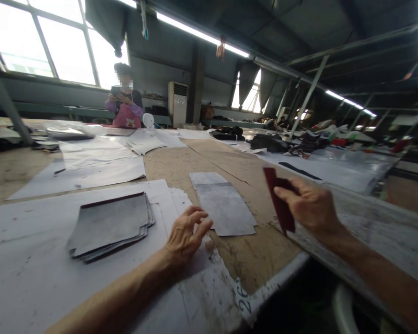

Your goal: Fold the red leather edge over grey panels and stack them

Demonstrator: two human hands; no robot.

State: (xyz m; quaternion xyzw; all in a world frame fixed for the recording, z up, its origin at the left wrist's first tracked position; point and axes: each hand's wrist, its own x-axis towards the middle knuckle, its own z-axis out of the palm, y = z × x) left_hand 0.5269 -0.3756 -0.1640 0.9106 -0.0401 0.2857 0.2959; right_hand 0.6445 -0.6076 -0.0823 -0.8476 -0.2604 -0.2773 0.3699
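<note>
My right hand [315, 204] grips a dark red, flat, scraper-like tool [277, 199], its long straight edge slanting downward above the right side of the table. On the brown table surface lies a grey cut piece [226, 206] with notched corners and a lighter strip at its far end. My left hand [191, 229] hovers by the near left edge of that piece, fingers loosely bent and apart, holding nothing; whether a fingertip touches the piece I cannot tell. To the left, a stack of similar grey pieces [113, 222] rests on white paper, with a dark band along its far edge.
White paper sheets [101, 153] cover the left and back left. A clear-covered surface [379, 232] adjoins on the right. Dark material piles [271, 143] lie farther back. A person in a pink apron [125, 111] stands across the table, near a small white fan [148, 120].
</note>
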